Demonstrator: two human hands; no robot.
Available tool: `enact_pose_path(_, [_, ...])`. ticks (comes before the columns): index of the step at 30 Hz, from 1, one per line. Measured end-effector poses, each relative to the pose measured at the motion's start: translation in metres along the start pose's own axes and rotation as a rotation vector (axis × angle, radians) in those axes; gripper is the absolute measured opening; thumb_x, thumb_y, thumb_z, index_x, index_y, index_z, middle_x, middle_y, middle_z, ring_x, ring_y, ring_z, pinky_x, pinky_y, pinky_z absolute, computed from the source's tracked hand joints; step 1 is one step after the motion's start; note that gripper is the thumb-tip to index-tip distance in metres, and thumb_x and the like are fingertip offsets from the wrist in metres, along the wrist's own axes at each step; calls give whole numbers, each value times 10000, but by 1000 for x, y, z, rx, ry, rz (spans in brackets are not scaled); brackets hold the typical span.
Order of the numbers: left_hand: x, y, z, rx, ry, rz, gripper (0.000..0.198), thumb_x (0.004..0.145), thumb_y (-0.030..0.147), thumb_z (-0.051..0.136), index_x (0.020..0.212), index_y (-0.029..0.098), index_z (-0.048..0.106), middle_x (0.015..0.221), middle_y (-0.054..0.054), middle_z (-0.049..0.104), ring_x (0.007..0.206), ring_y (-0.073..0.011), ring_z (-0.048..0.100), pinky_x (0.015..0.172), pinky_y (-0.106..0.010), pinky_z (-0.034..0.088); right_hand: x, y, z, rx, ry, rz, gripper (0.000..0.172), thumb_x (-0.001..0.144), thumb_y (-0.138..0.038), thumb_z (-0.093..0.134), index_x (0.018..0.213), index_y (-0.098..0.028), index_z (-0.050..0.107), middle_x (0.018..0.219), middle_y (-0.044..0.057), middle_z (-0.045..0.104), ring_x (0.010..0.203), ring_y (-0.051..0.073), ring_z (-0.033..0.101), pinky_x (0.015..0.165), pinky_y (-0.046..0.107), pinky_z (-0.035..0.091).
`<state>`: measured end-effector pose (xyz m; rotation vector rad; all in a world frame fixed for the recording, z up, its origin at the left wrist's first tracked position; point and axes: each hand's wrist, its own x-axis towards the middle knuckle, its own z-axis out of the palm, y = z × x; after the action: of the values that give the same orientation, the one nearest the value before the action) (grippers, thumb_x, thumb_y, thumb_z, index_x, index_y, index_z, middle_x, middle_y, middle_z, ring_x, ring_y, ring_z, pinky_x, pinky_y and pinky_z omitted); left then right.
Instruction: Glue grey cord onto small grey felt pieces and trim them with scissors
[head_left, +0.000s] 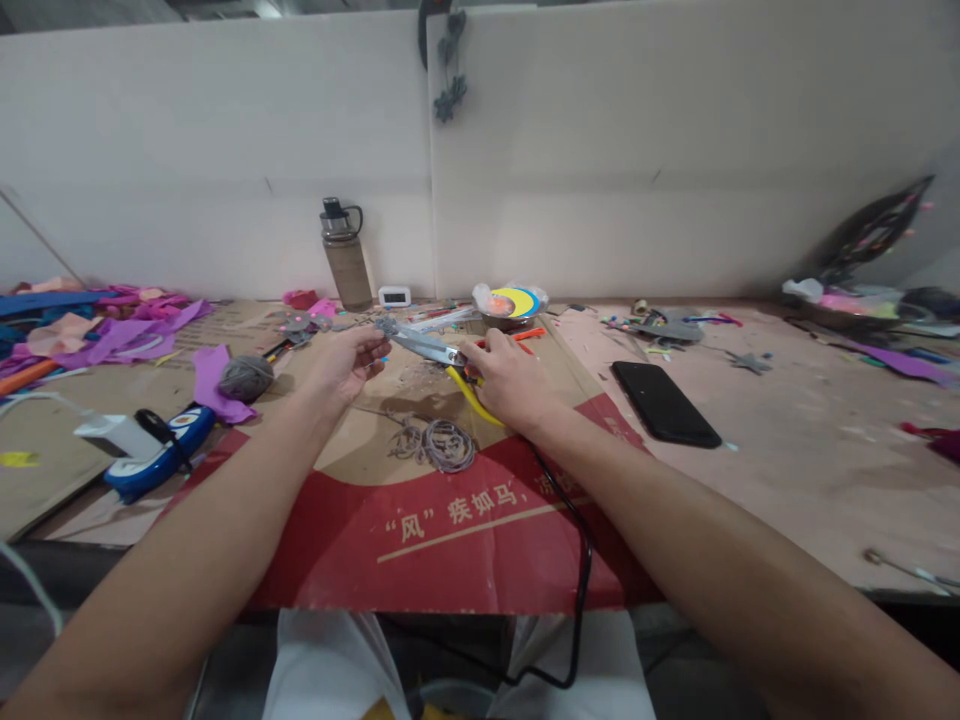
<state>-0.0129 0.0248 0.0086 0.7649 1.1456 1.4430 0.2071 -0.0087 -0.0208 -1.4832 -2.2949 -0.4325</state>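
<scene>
My right hand [510, 378] is closed around a pair of scissors [431, 347] with silver blades and a yellow handle part showing below the fingers. The blades point left toward my left hand [352, 360], which pinches a small grey piece [387, 326], perhaps a felt star or flower, at their tips. Whether the blades touch it I cannot tell. Beneath both hands, a loose coil of grey yarn [448, 445] lies on a red and brown cardboard sheet [480, 560].
A black phone [664, 403] lies at the right. Leftward are a grey yarn ball [246, 377], a blue power strip [161, 455] and purple felt scraps [142, 330]. A water bottle [347, 262] stands behind. A black cable [583, 570] hangs over the front edge.
</scene>
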Motion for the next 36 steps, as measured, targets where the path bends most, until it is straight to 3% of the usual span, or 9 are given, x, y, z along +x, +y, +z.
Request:
enact_pose_path(7, [-2, -1, 3, -140, -47, -25, 134, 674, 10, 577, 638, 139, 578, 586, -16, 612, 546, -88, 597, 549, -192, 497, -1, -2, 0, 8, -29, 21, 284, 933, -290, 408, 1161, -242, 570, 1057, 114, 563, 917, 223, 536, 647, 288, 351])
enact_pose_path(17, [-3, -4, 3, -77, -132, 77, 142, 642, 1, 645, 692, 129, 612, 634, -9, 622, 564, -75, 581, 510, -176, 432, -1, 1, 4, 11, 11, 20, 306, 945, -291, 388, 1194, -248, 561, 1062, 104, 563, 897, 214, 542, 657, 292, 347])
enact_pose_path(36, [-4, -8, 4, 35, -125, 210, 239, 528, 54, 735, 731, 135, 638, 673, 0, 657, 583, -89, 586, 511, -195, 403, 2, 0, 1, -9, -2, 19, 311, 966, -308, 355, 1181, -244, 569, 1054, 107, 568, 860, 202, 528, 637, 290, 331])
